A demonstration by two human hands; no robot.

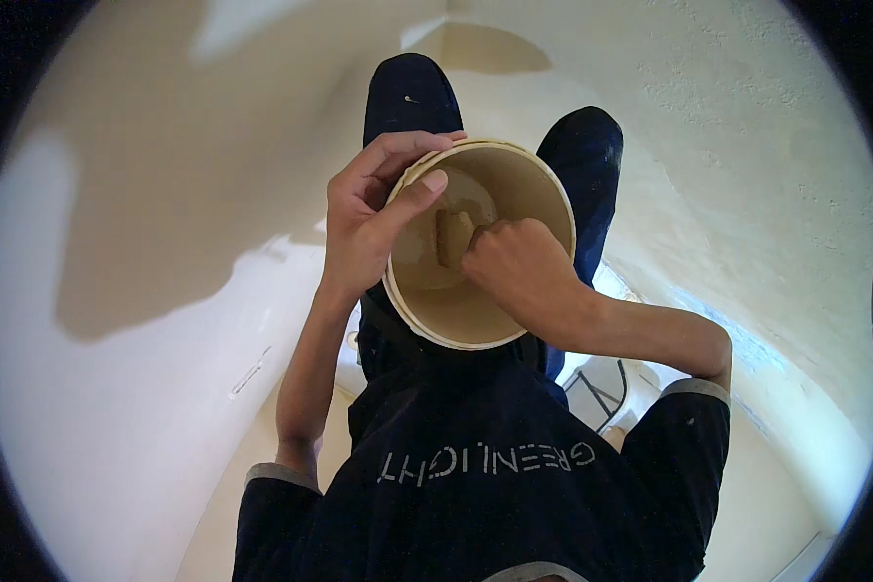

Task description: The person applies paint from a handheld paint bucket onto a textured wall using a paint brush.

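Observation:
A round bucket [427, 325] coated inside with beige material rests between the person's knees. On its left rim, my left hand [378, 213] grips the edge, thumb over the inside and fingers around the outside. My right hand [524, 267] reaches into the bucket with its fingers curled. Just left of those fingers is a small tool or piece [453, 236] covered in the beige material, which seems to be held in them, though the grip is hidden. Its exact shape is hard to make out.
Plastered walls [747, 126] curve around on both sides, with a pale wall [145, 388] at the left. The person's dark-clothed knees [412, 97] flank the bucket. A white object with a dark frame [601, 393] stands below, near the right elbow.

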